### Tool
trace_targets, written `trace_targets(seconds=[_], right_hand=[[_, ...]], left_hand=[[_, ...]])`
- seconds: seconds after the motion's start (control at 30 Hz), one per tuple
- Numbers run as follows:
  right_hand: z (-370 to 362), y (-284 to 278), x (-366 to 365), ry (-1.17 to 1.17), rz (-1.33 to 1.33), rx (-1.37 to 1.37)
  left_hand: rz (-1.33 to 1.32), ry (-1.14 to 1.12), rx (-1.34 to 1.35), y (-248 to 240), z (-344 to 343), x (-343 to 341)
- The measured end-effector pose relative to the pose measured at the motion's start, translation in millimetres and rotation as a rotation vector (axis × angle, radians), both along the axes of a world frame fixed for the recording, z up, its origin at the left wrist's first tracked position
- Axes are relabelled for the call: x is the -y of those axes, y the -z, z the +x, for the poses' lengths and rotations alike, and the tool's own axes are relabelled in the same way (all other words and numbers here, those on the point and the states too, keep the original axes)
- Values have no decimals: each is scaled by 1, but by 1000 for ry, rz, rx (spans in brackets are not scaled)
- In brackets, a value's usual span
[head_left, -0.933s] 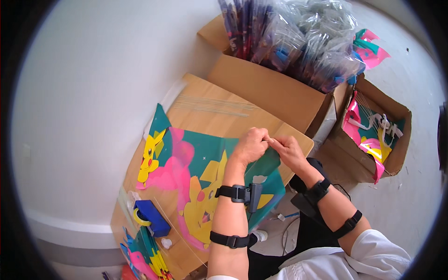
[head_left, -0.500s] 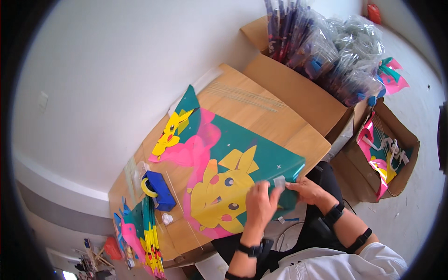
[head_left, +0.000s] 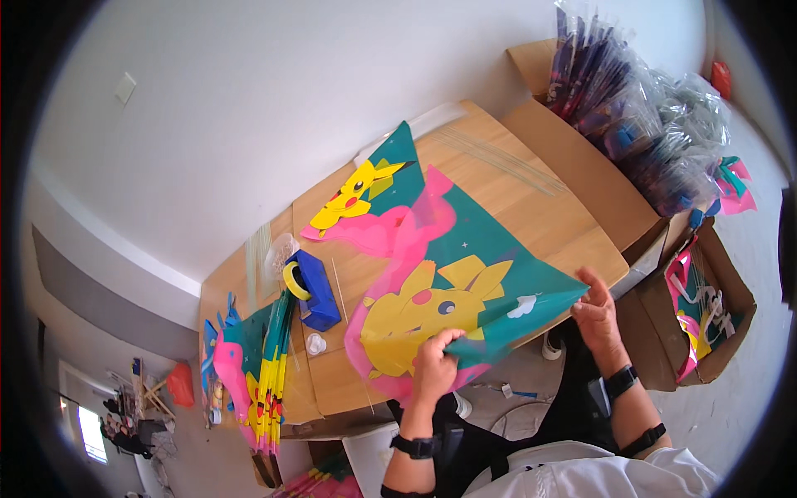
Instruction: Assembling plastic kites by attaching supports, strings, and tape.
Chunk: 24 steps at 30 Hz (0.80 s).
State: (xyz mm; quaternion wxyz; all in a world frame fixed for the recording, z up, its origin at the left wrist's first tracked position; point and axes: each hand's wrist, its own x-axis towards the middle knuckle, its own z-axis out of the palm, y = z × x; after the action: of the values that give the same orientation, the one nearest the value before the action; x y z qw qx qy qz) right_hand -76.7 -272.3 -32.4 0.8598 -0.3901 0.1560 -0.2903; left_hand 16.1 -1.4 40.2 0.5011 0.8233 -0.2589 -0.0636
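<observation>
On the wall (head_left: 249, 124) at ten o'clock, a white switch (head_left: 125, 88); at eight, a red bag (head_left: 179, 385) and a bright window (head_left: 93, 433).

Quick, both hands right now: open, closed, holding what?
Left hand: closed on the near edge of the thin green, pink and yellow printed sheet.
Right hand: fingers at the sheet's right corner; whether gripping cannot be told.

hands (head_left: 435, 367) (head_left: 596, 319): 2 | held sheet (head_left: 452, 278): 1 | tape dispenser (head_left: 318, 290): 1 | wall switch (head_left: 125, 88): 1
</observation>
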Motion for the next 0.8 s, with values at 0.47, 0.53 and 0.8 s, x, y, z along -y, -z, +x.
trace_targets(seconds=[0.47, 0.53, 0.8], right_hand=[[23, 7, 29, -238, -81, -426], [26, 9, 36, -276, -37, -536], [30, 15, 62, -264, 190, -495]], left_hand=[[639, 196, 715, 31, 147, 11], [689, 9, 805, 29, 156, 22], [183, -404, 778, 20, 188, -17]])
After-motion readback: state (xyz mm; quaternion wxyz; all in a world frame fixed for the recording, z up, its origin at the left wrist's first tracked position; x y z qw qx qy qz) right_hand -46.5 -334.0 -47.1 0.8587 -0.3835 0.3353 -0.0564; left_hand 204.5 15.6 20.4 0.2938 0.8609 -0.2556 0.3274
